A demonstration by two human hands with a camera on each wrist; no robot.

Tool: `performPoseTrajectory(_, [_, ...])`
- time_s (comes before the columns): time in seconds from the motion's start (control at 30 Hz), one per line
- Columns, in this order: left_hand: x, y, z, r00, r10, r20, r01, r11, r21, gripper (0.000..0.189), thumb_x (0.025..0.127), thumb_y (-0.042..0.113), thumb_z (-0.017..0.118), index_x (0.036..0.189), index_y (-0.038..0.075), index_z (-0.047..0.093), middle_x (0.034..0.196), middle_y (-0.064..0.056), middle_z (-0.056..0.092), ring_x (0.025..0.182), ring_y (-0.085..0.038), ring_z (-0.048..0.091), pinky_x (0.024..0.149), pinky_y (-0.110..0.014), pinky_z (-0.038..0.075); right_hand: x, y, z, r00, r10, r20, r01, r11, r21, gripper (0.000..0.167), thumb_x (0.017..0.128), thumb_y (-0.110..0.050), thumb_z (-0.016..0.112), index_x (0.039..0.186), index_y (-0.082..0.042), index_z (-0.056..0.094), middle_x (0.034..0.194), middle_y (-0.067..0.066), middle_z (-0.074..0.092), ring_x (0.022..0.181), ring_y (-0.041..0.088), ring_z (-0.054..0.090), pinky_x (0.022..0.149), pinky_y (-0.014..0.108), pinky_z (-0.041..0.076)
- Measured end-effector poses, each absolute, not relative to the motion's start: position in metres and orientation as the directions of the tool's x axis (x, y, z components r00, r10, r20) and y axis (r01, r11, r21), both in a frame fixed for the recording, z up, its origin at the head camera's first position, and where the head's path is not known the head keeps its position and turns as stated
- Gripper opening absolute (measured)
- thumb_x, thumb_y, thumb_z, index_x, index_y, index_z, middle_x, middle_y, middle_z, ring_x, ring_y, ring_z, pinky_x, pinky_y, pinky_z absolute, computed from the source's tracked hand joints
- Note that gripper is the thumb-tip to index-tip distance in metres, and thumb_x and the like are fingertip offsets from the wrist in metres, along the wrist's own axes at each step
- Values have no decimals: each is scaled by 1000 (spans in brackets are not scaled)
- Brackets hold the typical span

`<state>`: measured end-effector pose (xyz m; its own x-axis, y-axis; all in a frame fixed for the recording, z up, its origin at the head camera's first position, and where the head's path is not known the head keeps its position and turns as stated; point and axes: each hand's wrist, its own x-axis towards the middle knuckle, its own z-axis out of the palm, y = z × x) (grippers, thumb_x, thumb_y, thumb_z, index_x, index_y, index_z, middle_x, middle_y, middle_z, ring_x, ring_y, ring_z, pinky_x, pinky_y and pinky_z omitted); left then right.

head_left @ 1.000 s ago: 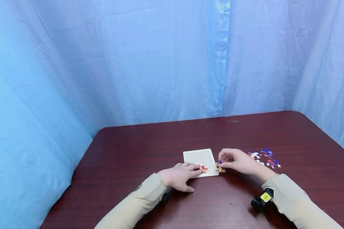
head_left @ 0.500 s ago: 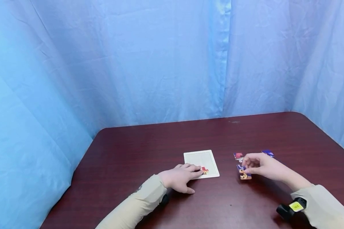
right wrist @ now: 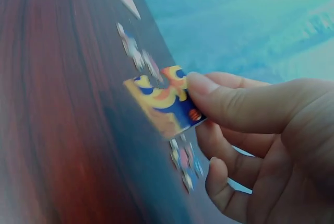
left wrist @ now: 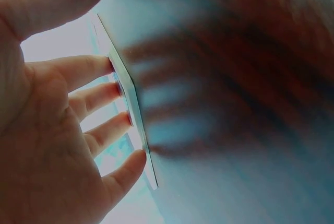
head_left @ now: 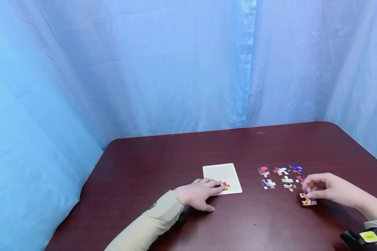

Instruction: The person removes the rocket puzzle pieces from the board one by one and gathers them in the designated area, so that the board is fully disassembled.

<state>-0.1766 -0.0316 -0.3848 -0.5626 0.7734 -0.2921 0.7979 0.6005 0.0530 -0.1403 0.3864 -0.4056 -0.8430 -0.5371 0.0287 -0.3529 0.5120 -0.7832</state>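
Note:
My right hand (head_left: pixel 328 188) pinches a jigsaw puzzle piece (right wrist: pixel 164 101), yellow, orange and dark blue, between thumb and fingers. In the head view the held piece is just in front of the loose pieces at the right. My left hand (head_left: pixel 197 194) lies with fingers spread on the white puzzle tray (head_left: pixel 220 170), its fingertips across the near left part. Beside the index fingertip a red and yellow piece (head_left: pixel 227 186) lies inside the tray. The left wrist view shows the fingers straight, tips at the tray's edge (left wrist: pixel 136 109).
Several loose puzzle pieces, among them a red and white one (head_left: pixel 264 170), a white and purple one (head_left: pixel 268 184) and a blue one (head_left: pixel 296 168), lie on the dark red wooden table (head_left: pixel 163 157). Blue curtains (head_left: pixel 176 69) hang behind and at both sides.
My right hand has moved rightward from the tray's right edge to the loose pieces, carrying the puzzle piece. More loose pieces show now. My left hand has stayed on the tray.

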Motion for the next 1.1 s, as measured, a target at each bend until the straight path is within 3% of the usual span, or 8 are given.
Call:
performPoseTrajectory(0.33, [-178,-33,-385,-570,765,-300,788,613,65,72,87,38,65,150,25,30,154,8,28,140,-15,27,112,-35,26,-137,411,-416,-856,-515,-33,-309,563,-767,6,86,-1,63,92,-2,61,75,-7,59,65,7,54,54,22,45])
performPoseTrajectory(0.73, [-178,-31,-385,-571,762,-305,785,615,68,71,88,38,64,149,26,30,154,9,28,140,-16,27,112,-36,26,-144,407,-418,-898,-440,3,-363,737,-570,9,80,-8,72,87,-9,66,75,-17,58,65,-5,49,56,19,42])
performPoseTrajectory(0.93, [-177,-31,-385,-570,761,-308,785,615,67,71,88,38,64,149,26,30,154,9,28,141,-15,26,113,-36,25,-143,404,-413,-938,-339,-69,-267,838,-476,11,79,-9,73,89,-8,67,74,-12,59,64,-6,46,59,20,42])
performPoseTrajectory(1.1, [-177,-31,-385,-567,766,-302,789,610,67,72,88,39,64,149,26,30,154,8,28,140,-15,27,112,-36,26,-143,404,-413,-948,-314,-62,-246,839,-485,12,80,-5,72,91,-5,67,75,-8,60,63,-5,48,57,20,43])
